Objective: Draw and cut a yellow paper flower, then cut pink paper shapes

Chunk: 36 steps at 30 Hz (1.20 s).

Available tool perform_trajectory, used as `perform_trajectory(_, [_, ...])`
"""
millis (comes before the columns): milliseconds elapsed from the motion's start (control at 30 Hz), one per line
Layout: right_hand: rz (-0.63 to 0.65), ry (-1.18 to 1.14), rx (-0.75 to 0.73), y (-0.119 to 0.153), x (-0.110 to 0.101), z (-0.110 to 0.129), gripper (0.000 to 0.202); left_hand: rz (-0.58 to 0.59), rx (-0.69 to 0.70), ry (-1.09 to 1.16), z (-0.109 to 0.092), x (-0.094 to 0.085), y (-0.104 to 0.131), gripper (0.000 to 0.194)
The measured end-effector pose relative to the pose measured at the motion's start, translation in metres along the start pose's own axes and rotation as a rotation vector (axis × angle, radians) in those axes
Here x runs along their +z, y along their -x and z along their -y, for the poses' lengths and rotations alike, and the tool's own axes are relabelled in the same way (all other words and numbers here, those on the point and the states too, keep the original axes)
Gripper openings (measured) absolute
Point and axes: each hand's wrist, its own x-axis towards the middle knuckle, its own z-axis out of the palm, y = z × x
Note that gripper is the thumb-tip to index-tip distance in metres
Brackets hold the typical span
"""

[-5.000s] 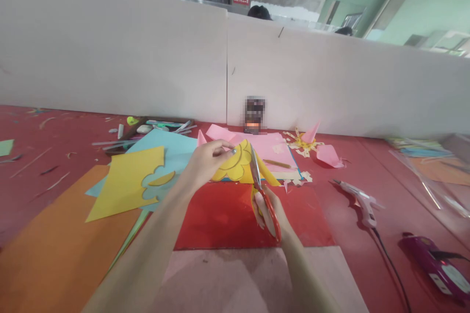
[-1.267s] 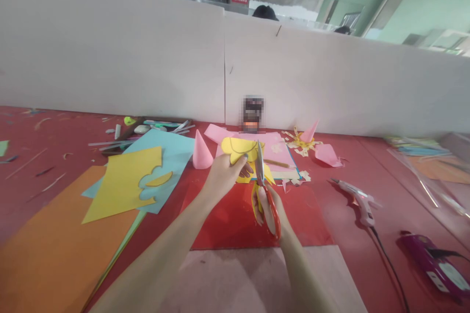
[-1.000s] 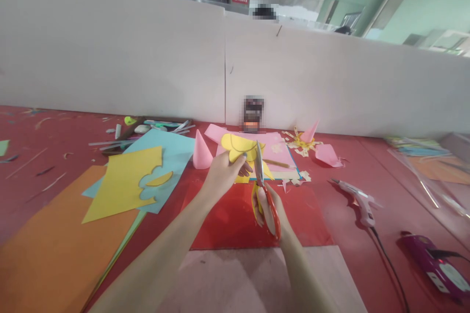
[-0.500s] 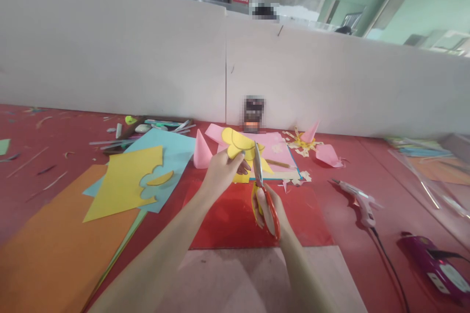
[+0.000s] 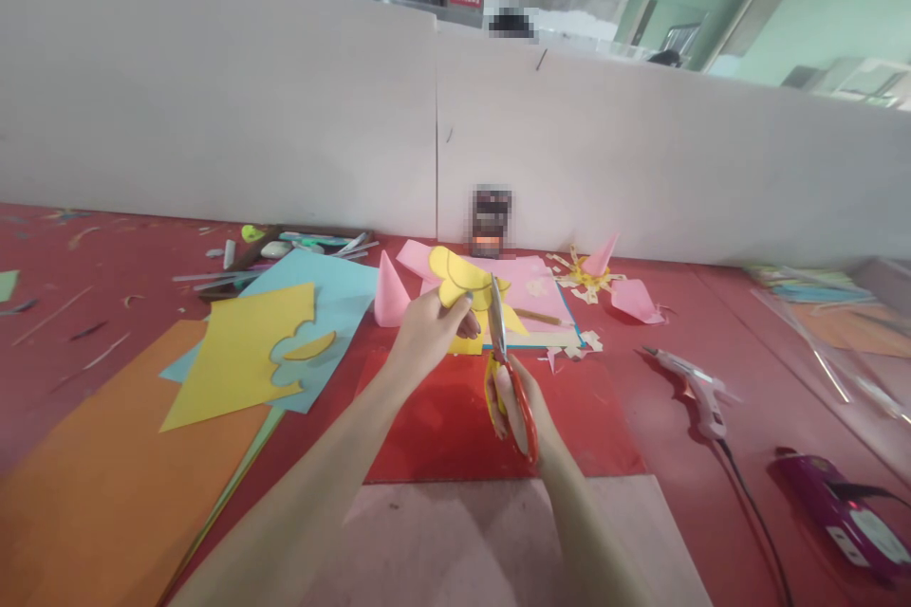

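Note:
My left hand (image 5: pixel 432 327) pinches a yellow piece of paper (image 5: pixel 455 273) with a scalloped outline and dark drawn lines. The fingers of my right hand (image 5: pixel 518 391) are wrapped round the handles of scissors (image 5: pixel 498 318), red on one side and yellow on the other. Their blades point up and away from me, at the right edge of the yellow paper. Behind the hands lie pink sheets (image 5: pixel 530 272) and a brown pencil (image 5: pixel 539 316). A pink paper cone (image 5: pixel 390 292) stands just left of the held paper.
Left lie a cut yellow sheet (image 5: pixel 234 356), a light blue sheet (image 5: pixel 342 289) and an orange sheet (image 5: pixel 106 465). On the right are a glue gun (image 5: pixel 701 389) with a cord and a purple power device (image 5: pixel 844 512). A white partition (image 5: pixel 285 114) stands behind.
The scissors and my right hand have shifted very slightly left, and the blades look closer together. My left hand keeps the yellow paper almost in place.

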Motion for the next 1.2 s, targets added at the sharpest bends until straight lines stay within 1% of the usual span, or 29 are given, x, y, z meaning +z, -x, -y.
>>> perform_trajectory(167, [0.004,0.032,-0.041,-0.002,-0.001,-0.003,0.041,0.028,0.026,-0.030,0.000,0.001,0.002,0.026])
perform_trajectory(300, [-0.012,0.041,-0.079,-0.001,-0.002,-0.001,0.041,0.069,0.049,-0.047,0.001,0.006,0.006,0.027])
perform_trajectory(367, [-0.026,0.034,-0.088,-0.001,-0.002,0.000,0.040,0.071,0.049,-0.064,0.002,0.008,0.008,0.028])
perform_trajectory(500, [-0.044,0.040,-0.071,-0.002,-0.003,0.000,0.039,0.066,0.048,-0.077,0.002,0.010,0.009,0.028])
perform_trajectory(733, [-0.067,0.032,-0.049,-0.003,-0.002,-0.001,0.039,0.084,0.034,-0.039,0.001,0.006,0.006,0.025])
perform_trajectory(1200, [-0.044,-0.010,-0.042,-0.001,-0.002,0.001,0.040,0.087,0.022,-0.021,-0.001,0.004,0.005,0.027])
